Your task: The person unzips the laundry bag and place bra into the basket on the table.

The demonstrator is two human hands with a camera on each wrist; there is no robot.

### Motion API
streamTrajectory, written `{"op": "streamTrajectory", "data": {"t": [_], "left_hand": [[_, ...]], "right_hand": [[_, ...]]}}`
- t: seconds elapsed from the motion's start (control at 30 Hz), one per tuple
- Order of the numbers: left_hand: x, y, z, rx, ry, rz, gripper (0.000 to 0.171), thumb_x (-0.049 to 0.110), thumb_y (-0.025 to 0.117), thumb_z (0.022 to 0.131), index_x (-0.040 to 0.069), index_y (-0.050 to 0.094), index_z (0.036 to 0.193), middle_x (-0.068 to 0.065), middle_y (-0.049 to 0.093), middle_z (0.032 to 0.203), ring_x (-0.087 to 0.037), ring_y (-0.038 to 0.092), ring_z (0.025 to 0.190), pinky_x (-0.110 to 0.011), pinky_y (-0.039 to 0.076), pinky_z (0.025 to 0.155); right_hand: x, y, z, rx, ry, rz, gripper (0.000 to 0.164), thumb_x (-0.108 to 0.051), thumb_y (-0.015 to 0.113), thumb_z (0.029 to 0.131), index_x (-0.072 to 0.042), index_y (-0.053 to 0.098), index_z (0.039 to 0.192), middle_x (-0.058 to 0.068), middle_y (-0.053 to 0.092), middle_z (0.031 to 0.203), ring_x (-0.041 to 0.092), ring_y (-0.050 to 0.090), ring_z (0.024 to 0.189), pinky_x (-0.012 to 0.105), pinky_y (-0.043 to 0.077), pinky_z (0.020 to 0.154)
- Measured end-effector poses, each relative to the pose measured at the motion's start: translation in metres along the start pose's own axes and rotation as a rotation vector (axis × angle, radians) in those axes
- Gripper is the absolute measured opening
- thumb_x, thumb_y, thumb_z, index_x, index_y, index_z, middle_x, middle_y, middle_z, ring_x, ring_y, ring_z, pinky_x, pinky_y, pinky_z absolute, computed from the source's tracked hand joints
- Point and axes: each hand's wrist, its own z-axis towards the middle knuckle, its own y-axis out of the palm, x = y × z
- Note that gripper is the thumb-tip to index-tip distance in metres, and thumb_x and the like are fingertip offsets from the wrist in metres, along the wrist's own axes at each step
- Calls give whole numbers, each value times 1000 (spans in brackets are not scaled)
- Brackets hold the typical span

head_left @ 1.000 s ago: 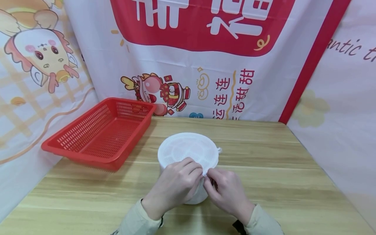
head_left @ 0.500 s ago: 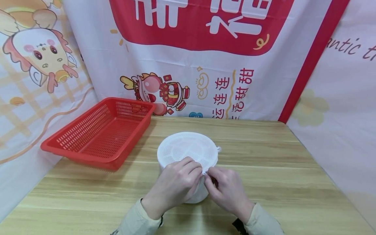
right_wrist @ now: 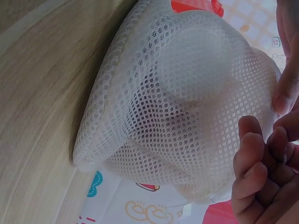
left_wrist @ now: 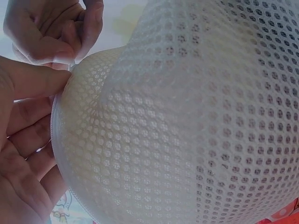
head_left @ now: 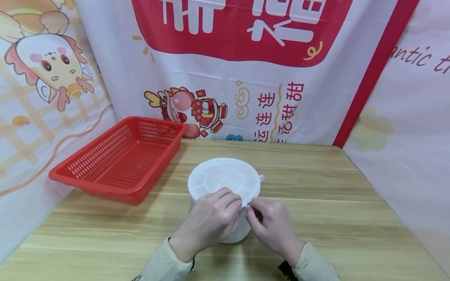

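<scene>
A white mesh laundry bag (head_left: 225, 175), round and drum-shaped, stands on the table before me. A zipper (left_wrist: 59, 158) runs along its top edge, seen in the left wrist view. My left hand (head_left: 211, 218) lies over the near rim and pinches the edge between thumb and fingers. Right beside it, my right hand (head_left: 272, 226) pinches a small part of the zipper at the rim with thumb and forefinger; the fingertips hide the piece itself. Through the mesh (right_wrist: 140, 126), the right wrist view shows a pale round shape (right_wrist: 194, 65) inside.
A red plastic basket (head_left: 137, 187) with slotted sides stands at the left, against the printed cloth wall. A small white loop (head_left: 262, 178) sticks out from the bag's right side. Wood-grain tabletop (head_left: 334, 218) extends to the right, bounded by hanging cloth (head_left: 404, 128).
The right hand's fingertips have shifted slightly right and away along the rim, from close against the left fingers. My left hand and the bag have stayed nearly in place.
</scene>
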Motion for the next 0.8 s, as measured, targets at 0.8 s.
{"op": "streamTrajectory", "data": {"t": [0.8], "left_hand": [[0,-1,-1,0,-25,-10,9,11,71,85,6,73,92,0,67,92,-14,61,89,-28,55,70]], "right_hand": [[-2,1,0,-21,-103,94,26,-3,55,86,-19,45,68,-10,37,58,-4,32,51,9,26,45]]}}
